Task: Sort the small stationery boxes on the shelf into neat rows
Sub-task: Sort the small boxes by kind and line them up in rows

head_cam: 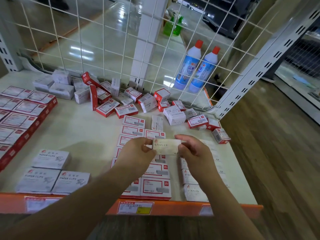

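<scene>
— Item one: what is hidden or hard to read?

— Both forearms cover parts of the red-and-white staple box rows (136,130) and of the column of white staples boxes (195,192) at the cream shelf (86,132) front. Print on the left red-edged flat boxes (22,116) is blurred. The orange shelf lip (181,207) labels are unreadable.

— Item two: the held piece?

— Small white cardboard box printed "STAPLES" (166,146), above the rows, off the shelf. Long axis left to right, printed face up toward the camera, lettering upright.

— Grip?

— Left hand (138,151) pinches its left end, right hand (194,151) its right end, thumbs on the printed face.

— Remainder?

— Loose jumble of red and white small boxes (131,101) along the white wire grid (103,49); three grey-white paper clips boxes (52,172) front left; two blue bottles with red caps (195,66) behind the grid.
</scene>
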`<action>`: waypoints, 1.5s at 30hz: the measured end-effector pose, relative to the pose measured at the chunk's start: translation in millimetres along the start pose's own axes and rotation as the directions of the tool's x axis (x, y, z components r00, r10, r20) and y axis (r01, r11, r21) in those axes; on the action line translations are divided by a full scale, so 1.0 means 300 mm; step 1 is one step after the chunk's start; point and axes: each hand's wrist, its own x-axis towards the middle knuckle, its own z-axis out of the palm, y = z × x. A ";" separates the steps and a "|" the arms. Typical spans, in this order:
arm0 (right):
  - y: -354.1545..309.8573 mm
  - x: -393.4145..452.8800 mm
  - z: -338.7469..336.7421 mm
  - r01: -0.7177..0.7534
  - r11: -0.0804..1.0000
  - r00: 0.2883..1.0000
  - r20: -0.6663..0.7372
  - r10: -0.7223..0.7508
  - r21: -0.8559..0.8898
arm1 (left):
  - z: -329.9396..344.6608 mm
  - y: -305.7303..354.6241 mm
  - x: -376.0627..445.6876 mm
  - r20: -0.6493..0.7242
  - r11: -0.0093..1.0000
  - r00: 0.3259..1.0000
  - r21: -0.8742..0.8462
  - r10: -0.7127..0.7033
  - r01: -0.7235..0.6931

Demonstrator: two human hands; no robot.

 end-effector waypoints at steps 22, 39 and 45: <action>0.070 0.042 -0.232 0.130 0.988 0.979 0.167 -0.114 -0.087 | 0.044 0.110 -0.019 0.071 0.954 0.997 0.300 -0.011 -0.011; 0.259 0.211 -0.362 0.244 0.964 0.938 0.278 -0.206 -0.110 | 0.137 0.187 0.033 0.039 0.668 0.996 0.744 -0.083 0.026; 0.259 0.264 -0.339 0.182 0.952 0.950 0.293 -0.107 -0.244 | 0.164 0.156 0.058 -0.069 0.683 0.998 0.728 -0.011 0.058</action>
